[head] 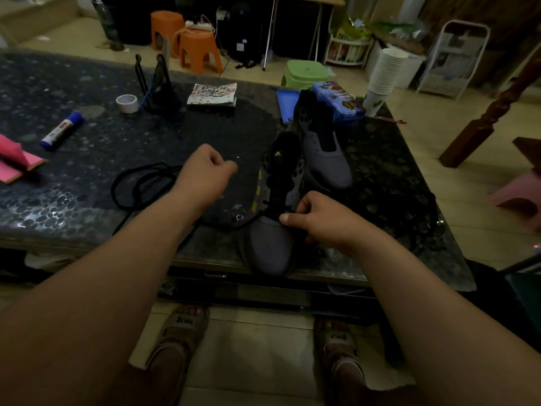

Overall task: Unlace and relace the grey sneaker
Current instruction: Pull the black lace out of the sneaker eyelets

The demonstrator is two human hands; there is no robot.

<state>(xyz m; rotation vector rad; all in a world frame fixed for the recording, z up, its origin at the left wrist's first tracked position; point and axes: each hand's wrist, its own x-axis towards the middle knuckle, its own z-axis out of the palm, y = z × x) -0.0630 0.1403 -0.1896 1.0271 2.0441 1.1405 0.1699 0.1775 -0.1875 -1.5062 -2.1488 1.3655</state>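
Dim room, dark speckled table [87, 183]. Grey sneaker [272, 230] sits at the near edge, toe toward the person. Right hand [319, 218] fingers pinched closed at its lowest eyelets, thumb on the toe. Left hand [205, 174] fisted, raised left of the shoe; whether it grips lace can't tell. Loose black lace [140, 183] lies just left of that fist. Second sneaker [322, 148] beyond the right fingers.

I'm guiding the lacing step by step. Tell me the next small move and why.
Probably draw the left hand further away from the near grey sneaker to take up lace. That hand is closed in a fist, the right hand pinches at the lowest eyelets, and a loose black lace lies coiled on the table.
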